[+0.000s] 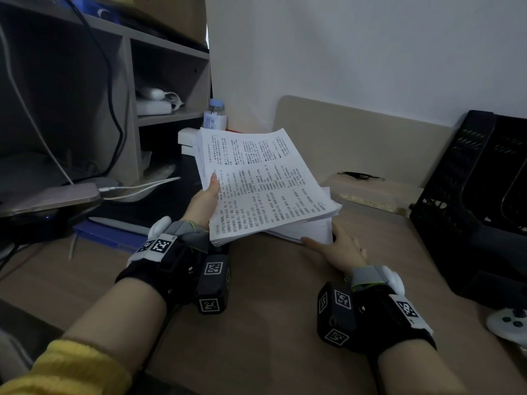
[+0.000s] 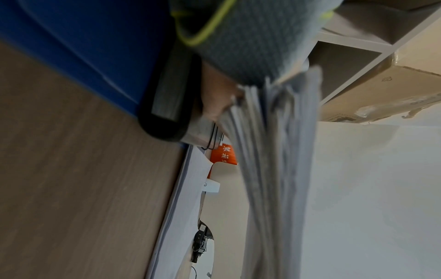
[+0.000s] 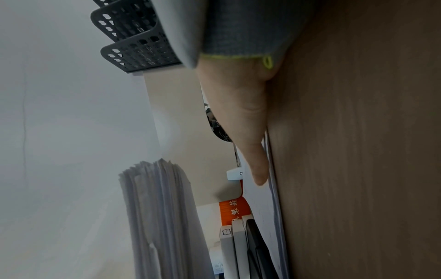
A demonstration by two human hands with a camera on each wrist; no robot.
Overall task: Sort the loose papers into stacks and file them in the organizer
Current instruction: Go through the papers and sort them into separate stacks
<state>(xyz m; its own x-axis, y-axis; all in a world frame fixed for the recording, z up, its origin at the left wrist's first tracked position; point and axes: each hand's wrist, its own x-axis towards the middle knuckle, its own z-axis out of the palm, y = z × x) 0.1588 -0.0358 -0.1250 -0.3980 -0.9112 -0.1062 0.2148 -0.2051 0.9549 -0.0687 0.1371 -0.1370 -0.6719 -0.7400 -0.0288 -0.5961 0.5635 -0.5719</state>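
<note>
Above the desk (image 1: 256, 323), mid-frame, the left hand (image 1: 204, 202) pinches a thick printed stack (image 1: 262, 183) at its near-left edge, thumb on top; long axis runs near-left to far-right, far end tilted up. Under it, a second pile (image 1: 308, 232) lies flat; the right hand (image 1: 339, 249) rests on it, fingers straight. Black organizer (image 1: 470, 195) at right, cut off by frame edge. Left fingers hidden under paper; text too small to read.

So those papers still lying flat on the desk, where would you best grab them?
Probably at the near right corner of the flat papers, coming from the right. The right hand rests there with straight fingers, that edge is free, and the lifted stack in the left hand overhangs the rest.
</note>
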